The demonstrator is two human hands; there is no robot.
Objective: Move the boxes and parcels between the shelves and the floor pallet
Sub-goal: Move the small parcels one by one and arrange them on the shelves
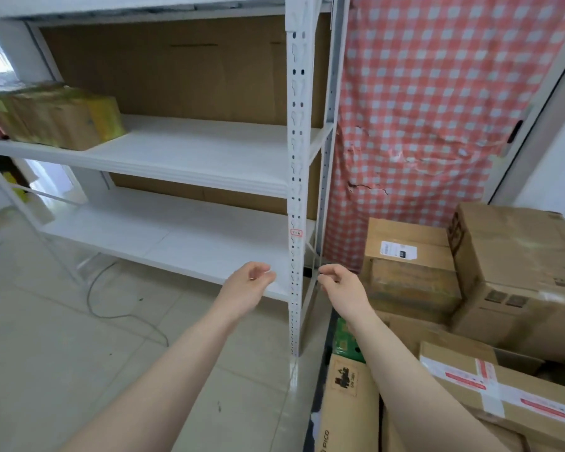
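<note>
Cardboard boxes [519, 272] are heaped low on the right beside the white shelving [297, 158], one carrying a white label [398, 250] and another crossed with red-and-white tape [503, 393], while a few parcels [56, 119], some wrapped in yellow, sit at the left end of the middle shelf [193, 148]. Both hands are out in front with fingers loosely curled, holding nothing: the left hand [248, 282] before the bottom shelf [163, 236], the right hand [340, 285] just past the rack's upright, near the heap but not touching it. A red-checked cloth [437, 109] hangs behind.
</note>
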